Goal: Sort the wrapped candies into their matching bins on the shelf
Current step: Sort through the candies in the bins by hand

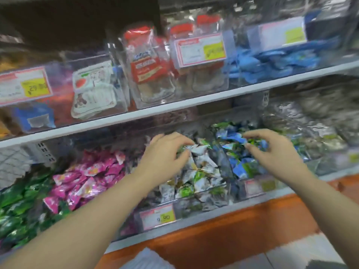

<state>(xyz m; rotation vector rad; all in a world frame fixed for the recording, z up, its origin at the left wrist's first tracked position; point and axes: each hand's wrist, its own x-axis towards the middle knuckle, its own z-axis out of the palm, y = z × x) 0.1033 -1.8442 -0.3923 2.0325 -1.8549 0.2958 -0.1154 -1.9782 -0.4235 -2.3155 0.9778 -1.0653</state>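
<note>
While over white shelf, left grip on white candy, right grip on blue candy.

Two hands; two shelves; three red-lidded jars.

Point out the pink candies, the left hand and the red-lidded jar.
pink candies (93, 170), head view, middle of the pile.
left hand (165, 154), head view, back of the hand.
red-lidded jar (148, 71), head view, its red label.
</note>
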